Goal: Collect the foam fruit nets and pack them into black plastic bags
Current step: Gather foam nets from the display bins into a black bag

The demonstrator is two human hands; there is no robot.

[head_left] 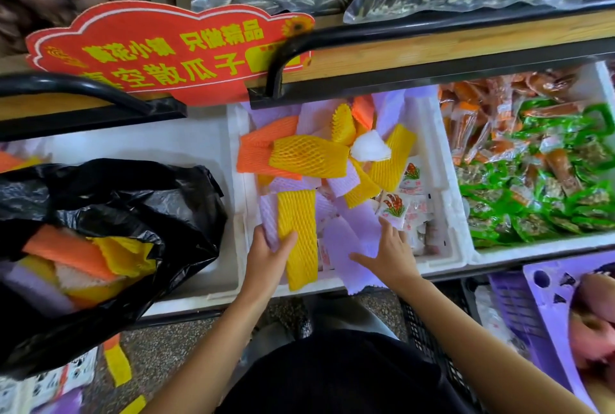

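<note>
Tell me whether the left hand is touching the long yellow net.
Touching. In the head view the left hand grips the long yellow net, thumb laid across its front.

Black bag [100, 200] cut off at L edge; nets [66, 254] inside partly hidden by its folds. Red sign [159, 51] partly covered by black rail [66, 82]. Sachet [392, 209] print too small to be read. Purple tray [545, 294] cut off at R.
</note>
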